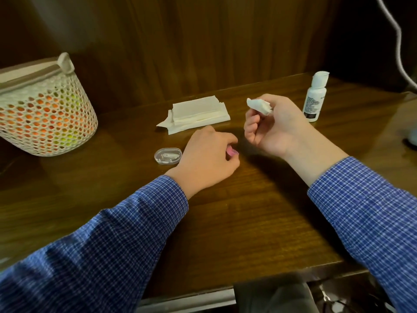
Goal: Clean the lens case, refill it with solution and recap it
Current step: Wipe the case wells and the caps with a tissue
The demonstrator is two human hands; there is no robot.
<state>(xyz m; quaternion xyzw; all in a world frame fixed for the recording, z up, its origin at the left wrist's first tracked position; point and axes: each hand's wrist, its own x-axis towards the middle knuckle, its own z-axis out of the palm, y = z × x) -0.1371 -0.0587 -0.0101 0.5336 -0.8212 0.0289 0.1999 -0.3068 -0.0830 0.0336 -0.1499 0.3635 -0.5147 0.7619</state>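
My left hand [208,155] rests low on the wooden table [225,222], fingers curled round a small pink lens case [74,152] of which only an edge shows at the fingertips [300,152]. My right hand [270,129] is raised above the table and pinches a crumpled white tissue [259,106] between thumb and fingers. A white solution bottle [314,97] with its flip cap open stands to the right of that hand. A clear plastic box [168,155] with small white tools inside lies just left of my left hand.
A stack of folded white tissues [196,114] lies behind the hands. A white mesh basket [42,109] with orange and green contents stands at the far left. A dark wooden panel rises behind the table. A grey cable [399,41] hangs at the top right.
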